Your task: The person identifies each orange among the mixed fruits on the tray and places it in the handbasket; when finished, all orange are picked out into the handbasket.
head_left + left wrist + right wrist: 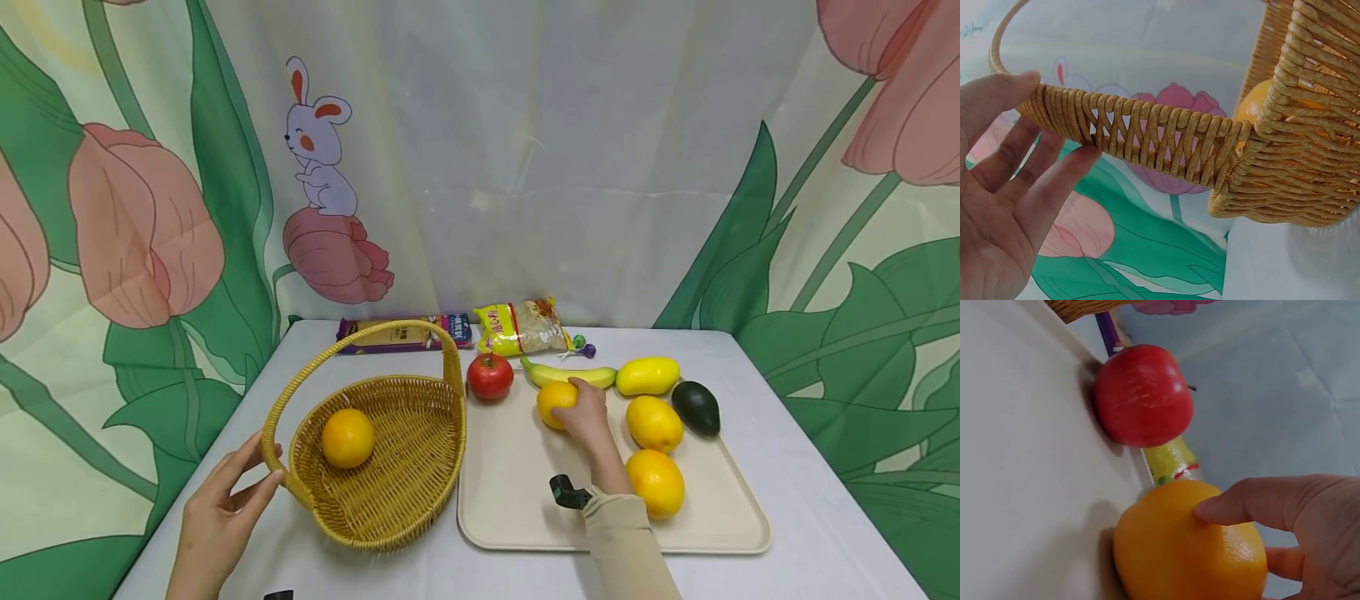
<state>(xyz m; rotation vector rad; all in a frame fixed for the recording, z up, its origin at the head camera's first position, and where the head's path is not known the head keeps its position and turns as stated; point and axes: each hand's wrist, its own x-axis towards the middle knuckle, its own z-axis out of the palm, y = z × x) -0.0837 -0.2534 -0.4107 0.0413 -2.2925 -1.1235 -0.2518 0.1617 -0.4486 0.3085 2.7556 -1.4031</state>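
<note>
Left hand [216, 515]: thumb and fingertips pinching the tightly wrapped wicker handle [1063, 115] of a rounded basket [408, 450], ribbed open weave. Inside, near its left wall: one smooth orange [348, 438]. To the right, a flat cream tray [510, 483], rounded corners. Glossy red apple [490, 377] at its far left corner. Second orange [552, 403], waxy, globular, over the tray, pinched between right hand [588, 417] thumb and fingers; contact below unclear. Farther right, a dark, pear-shaped avocado [697, 408].
</note>
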